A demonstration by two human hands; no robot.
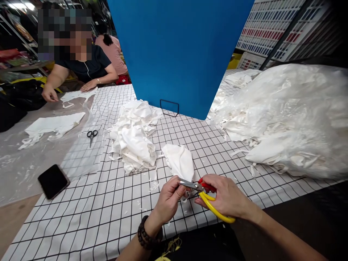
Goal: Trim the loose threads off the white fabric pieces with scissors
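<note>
My right hand (227, 195) grips scissors (214, 208) with one red and one yellow handle. Their blades point left and reach the fingertips of my left hand (170, 197). Those left fingers are pinched on the near end of a small white fabric garment (179, 161), which lies on the table away from me. Exactly what lies between the blades is too small to make out. Just beyond and to the left rises a heap of crumpled white garments (136, 139). Small white scraps are scattered around my left hand.
A blue board (179, 54) stands upright at the back on a wire foot. Plastic-wrapped white garments (293, 123) bulk up at right. Black-handled scissors (91, 137) and a phone (53, 181) lie left. Across the table (108, 224), a person (84, 69) touches a flat white garment.
</note>
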